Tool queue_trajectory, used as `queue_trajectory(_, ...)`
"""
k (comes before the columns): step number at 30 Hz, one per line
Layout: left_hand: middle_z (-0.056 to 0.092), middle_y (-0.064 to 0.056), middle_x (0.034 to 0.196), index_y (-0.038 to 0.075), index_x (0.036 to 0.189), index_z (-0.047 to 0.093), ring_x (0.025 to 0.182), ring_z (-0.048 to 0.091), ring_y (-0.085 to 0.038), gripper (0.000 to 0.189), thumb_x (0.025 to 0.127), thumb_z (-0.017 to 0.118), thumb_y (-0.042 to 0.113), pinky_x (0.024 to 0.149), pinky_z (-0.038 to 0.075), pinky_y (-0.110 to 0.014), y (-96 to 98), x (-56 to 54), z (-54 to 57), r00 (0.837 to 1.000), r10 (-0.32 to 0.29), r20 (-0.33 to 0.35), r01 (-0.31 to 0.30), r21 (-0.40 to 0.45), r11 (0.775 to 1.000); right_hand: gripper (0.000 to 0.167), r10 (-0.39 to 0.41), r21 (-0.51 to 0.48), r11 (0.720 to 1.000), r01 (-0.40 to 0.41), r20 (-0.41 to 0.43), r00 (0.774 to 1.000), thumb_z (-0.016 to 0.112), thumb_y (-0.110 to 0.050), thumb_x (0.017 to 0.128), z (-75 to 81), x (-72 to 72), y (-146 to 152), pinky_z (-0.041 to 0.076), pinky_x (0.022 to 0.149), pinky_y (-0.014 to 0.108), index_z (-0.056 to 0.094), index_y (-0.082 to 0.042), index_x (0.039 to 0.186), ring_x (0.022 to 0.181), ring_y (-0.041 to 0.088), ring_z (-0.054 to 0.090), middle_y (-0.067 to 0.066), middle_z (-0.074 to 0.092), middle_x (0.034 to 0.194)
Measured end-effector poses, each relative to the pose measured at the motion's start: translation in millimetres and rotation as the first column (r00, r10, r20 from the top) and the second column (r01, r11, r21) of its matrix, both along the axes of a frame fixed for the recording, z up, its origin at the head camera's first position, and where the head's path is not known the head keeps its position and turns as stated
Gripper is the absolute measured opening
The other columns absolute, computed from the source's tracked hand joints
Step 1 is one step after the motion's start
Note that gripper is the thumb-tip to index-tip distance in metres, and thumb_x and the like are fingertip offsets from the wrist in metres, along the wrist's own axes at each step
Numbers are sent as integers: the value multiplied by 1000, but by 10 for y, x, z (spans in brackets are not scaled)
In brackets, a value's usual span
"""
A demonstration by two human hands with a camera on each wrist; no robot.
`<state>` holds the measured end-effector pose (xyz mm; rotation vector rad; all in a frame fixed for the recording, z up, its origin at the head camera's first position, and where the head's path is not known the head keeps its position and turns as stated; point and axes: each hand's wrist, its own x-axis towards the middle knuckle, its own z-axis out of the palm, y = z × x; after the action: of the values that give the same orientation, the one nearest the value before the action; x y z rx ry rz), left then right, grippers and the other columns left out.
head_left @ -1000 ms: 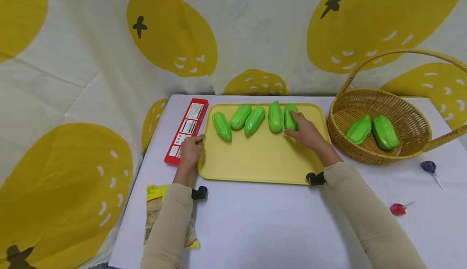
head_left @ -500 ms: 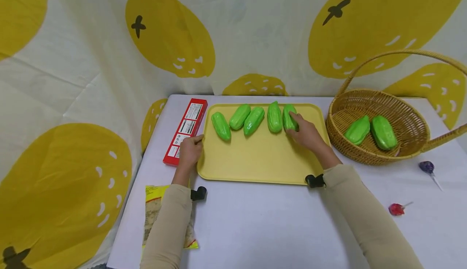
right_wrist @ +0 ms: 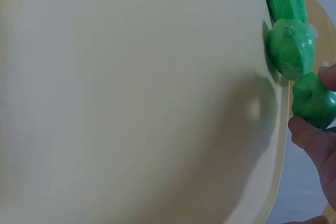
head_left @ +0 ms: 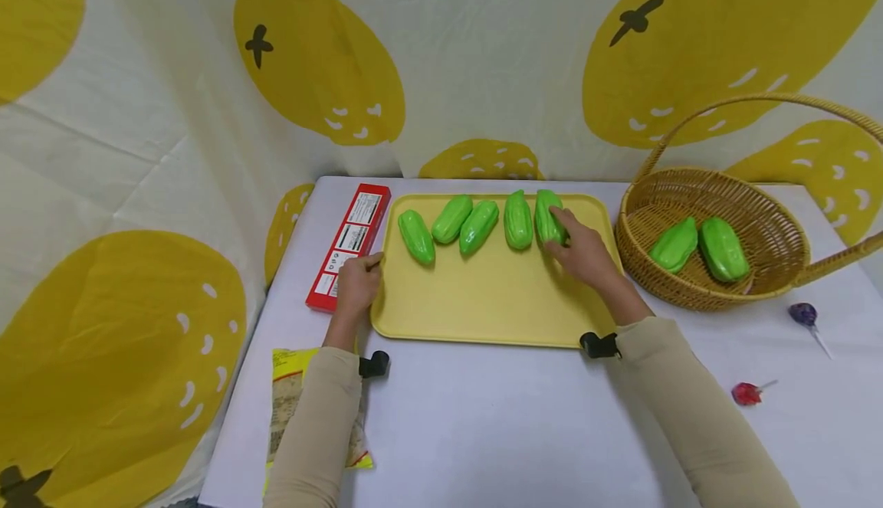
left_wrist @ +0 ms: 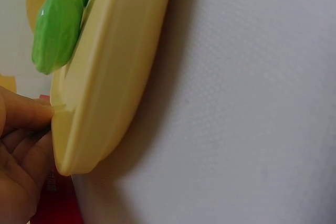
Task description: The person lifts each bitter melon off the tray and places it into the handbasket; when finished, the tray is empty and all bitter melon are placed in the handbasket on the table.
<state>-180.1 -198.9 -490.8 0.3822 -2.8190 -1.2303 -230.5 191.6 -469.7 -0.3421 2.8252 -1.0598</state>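
Observation:
A yellow tray (head_left: 476,301) lies on the white table with several glossy green ridged fruits along its far side. My left hand (head_left: 358,286) pinches the tray's left rim, thumb on top; the left wrist view shows the curled fingers close by the rim (left_wrist: 59,145). My right hand (head_left: 586,255) grips the rightmost green fruit (head_left: 546,213) between thumb and fingers. In the right wrist view this green fruit (right_wrist: 311,100) sits at the tray's far rim, right beside another green fruit (right_wrist: 290,48). Part of the gripped fruit is hidden behind the fingers.
Right of the tray stands a wicker basket (head_left: 641,274) with a tall handle, holding two green fruits (head_left: 723,250). A red box (head_left: 366,221) lies left of the tray. A yellow packet (head_left: 286,393) is under the left sleeve. Two lollipops (head_left: 747,394) lie at the right.
My right hand has raised the rightmost green fruit slightly, away from me. My left hand stays at the tray's rim, and the other fruits keep their places.

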Motion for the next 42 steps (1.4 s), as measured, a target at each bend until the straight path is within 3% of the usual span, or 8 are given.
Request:
queue_trajectory(10,67,-18,135,5,132,67,119,62,-30,36,98,55,5,92,53,-43,-5,-5,-15,1000,4,20,-4,20,1000,69,22,-41,999,-25,-67,998,58,-13,101,193,92,-10,38,114,63,24,-5,162,145,54,33,35,20,162)
queue_trajectory(18,68,-19,132,3,130,69,123,63,-34,36,96,56,3,98,53,-47,-2,-12,-11,1000,-1,-2,1,14,1000,69,30,-54,998,-36,-103,994,59,-13,102,313,178,1,39,112,64,25,-4,161,143,54,36,34,21,163)
queue_trajectory(26,65,-17,137,6,134,66,122,61,-31,38,98,54,4,96,52,-43,3,7,-14,999,7,39,-9,38,999,69,5,-91,996,-15,-113,994,59,-15,102,398,266,66,40,111,63,25,-7,162,146,52,34,32,21,164)
queue_trajectory(33,66,-17,137,6,133,67,116,61,-30,37,98,54,4,91,51,-41,3,14,-23,999,6,37,-7,28,1000,70,-14,-181,984,-2,-91,996,57,-15,104,496,376,214,41,109,64,20,-8,163,150,52,26,31,10,167)
queue_trajectory(36,67,-18,134,5,131,68,118,64,-33,37,97,54,3,94,53,-44,4,8,-25,1000,-6,8,6,15,1000,71,-41,-193,981,19,-111,993,58,-15,103,543,440,292,42,105,65,21,-10,163,147,53,30,30,11,168)
queue_trajectory(42,68,-19,132,5,131,68,119,65,-35,37,97,53,2,93,53,-47,-3,7,-33,1000,-11,-15,11,-10,1000,71,-143,-126,985,121,-181,973,61,-21,101,583,534,448,44,105,64,27,-17,163,139,54,42,25,24,166)
